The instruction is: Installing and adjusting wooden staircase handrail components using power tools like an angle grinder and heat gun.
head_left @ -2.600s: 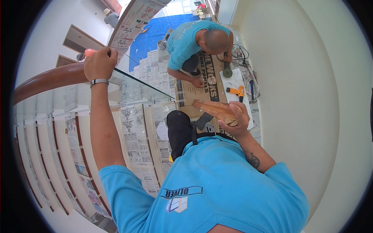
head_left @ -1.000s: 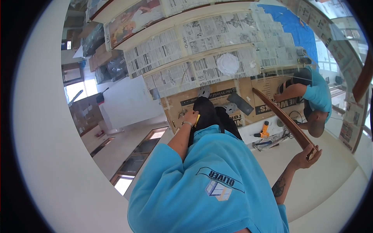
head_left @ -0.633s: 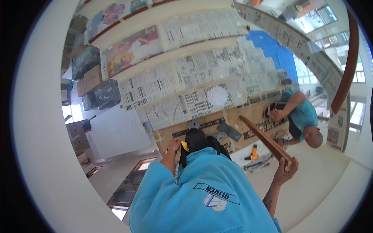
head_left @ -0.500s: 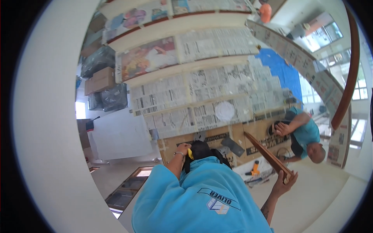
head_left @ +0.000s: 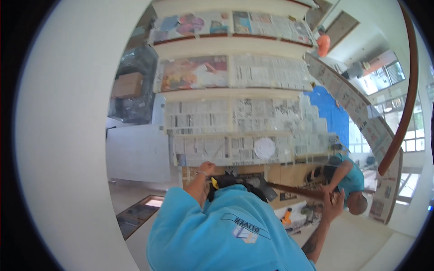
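My right hand [head_left: 333,208] grips the near end of a brown wooden handrail piece [head_left: 296,189], fingers bent around it. The piece slants off to the left over the plywood floor covering. A co-worker's hand [head_left: 327,190] is close to the same end; whether it touches the wood I cannot tell. My left hand [head_left: 207,168] is closed beside the edge of the lowest newspaper-covered step [head_left: 199,151]. What it holds, if anything, is hidden. Something small and yellow [head_left: 214,182] shows below that hand, against dark cloth at my waist.
Newspaper-covered stairs [head_left: 196,113] rise ahead, with a round white disc [head_left: 264,148] on the lowest step. The co-worker [head_left: 355,180] bends at the right, below a curved brown handrail [head_left: 398,142]. An orange tool [head_left: 286,216] lies among others on the floor. A cardboard box [head_left: 127,85] stands left.
My left hand has moved from the yellow thing at my waist toward the step. The wooden piece has swung flatter, and the co-worker's hand is now close to its end.
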Action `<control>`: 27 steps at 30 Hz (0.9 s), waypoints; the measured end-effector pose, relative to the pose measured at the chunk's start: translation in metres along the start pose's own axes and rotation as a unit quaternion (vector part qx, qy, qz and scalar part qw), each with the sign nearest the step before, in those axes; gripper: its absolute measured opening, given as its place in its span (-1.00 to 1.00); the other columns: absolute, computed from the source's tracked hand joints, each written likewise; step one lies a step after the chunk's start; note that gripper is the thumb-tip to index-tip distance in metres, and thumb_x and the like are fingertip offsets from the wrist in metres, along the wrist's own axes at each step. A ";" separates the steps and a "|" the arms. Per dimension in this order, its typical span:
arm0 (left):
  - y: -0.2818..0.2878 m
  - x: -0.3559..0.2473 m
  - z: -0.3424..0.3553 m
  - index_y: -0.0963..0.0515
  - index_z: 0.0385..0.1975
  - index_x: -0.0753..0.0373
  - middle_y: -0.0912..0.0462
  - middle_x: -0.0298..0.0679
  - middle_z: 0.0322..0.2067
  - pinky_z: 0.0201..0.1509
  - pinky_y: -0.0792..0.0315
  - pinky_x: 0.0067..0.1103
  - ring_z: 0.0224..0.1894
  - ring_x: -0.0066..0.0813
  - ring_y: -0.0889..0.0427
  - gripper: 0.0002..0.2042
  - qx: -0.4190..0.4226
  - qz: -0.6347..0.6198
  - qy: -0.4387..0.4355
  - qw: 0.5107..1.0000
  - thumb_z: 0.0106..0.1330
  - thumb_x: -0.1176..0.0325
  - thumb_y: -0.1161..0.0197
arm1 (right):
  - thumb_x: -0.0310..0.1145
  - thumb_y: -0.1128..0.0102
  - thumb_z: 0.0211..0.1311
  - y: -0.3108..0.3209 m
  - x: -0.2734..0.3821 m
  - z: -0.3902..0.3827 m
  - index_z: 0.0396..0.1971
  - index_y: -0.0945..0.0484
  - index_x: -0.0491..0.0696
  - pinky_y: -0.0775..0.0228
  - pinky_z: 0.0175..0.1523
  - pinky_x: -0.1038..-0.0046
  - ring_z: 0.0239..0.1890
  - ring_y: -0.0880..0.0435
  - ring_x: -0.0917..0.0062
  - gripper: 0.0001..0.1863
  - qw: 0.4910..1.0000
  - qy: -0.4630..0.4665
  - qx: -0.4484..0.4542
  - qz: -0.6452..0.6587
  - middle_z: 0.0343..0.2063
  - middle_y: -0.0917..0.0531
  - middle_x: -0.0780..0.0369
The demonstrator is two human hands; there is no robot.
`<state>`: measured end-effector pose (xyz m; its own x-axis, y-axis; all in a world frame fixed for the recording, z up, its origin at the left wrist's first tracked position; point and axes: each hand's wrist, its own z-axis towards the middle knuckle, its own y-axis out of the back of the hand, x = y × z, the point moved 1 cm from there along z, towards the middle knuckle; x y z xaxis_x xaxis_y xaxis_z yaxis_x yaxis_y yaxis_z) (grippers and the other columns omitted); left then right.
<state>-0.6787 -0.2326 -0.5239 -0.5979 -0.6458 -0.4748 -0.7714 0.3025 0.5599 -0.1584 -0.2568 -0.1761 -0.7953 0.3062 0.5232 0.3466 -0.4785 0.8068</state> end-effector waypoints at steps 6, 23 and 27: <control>0.004 0.049 -0.030 -0.70 -0.18 0.21 -0.71 -0.01 -0.14 0.11 -0.49 -0.33 -0.01 -0.01 -0.66 -0.57 -0.010 -0.005 0.061 0.998 0.17 -0.02 -0.20 | -0.31 -0.50 -0.10 -0.067 0.033 0.087 0.19 -0.43 -0.14 -0.49 0.04 0.28 -0.08 -0.68 0.22 -0.24 0.995 0.050 0.087 -0.008 -0.13 -0.68 0.06; -0.030 0.035 -0.239 -0.68 -0.18 0.28 -0.72 -0.01 -0.17 0.09 -0.51 -0.35 -0.05 -0.07 -0.69 -0.64 -0.114 -0.040 0.298 0.947 0.27 0.09 -0.22 | 0.06 -0.34 -0.09 -0.452 0.083 0.338 0.18 -0.42 0.07 -0.47 0.10 0.12 0.02 -0.64 0.03 -0.23 0.964 0.063 0.245 -0.078 -0.07 -0.68 -0.01; -0.043 0.050 -0.293 -0.70 -0.19 0.18 -0.73 -0.10 -0.15 0.10 -0.52 -0.38 -0.02 -0.13 -0.68 -0.68 -0.119 -0.074 0.298 0.944 0.24 0.08 -0.28 | 0.06 -0.36 -0.09 -0.504 0.082 0.350 0.19 -0.41 0.06 -0.47 0.10 0.07 0.03 -0.63 -0.02 -0.21 0.965 0.069 0.242 -0.072 -0.07 -0.67 -0.06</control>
<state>-0.6113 -0.4831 -0.3724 -0.2042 -0.9699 -0.1327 -0.7235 0.0582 0.6879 -0.2241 0.2975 -0.4444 -0.8992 0.2129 0.3823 0.3935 0.0112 0.9193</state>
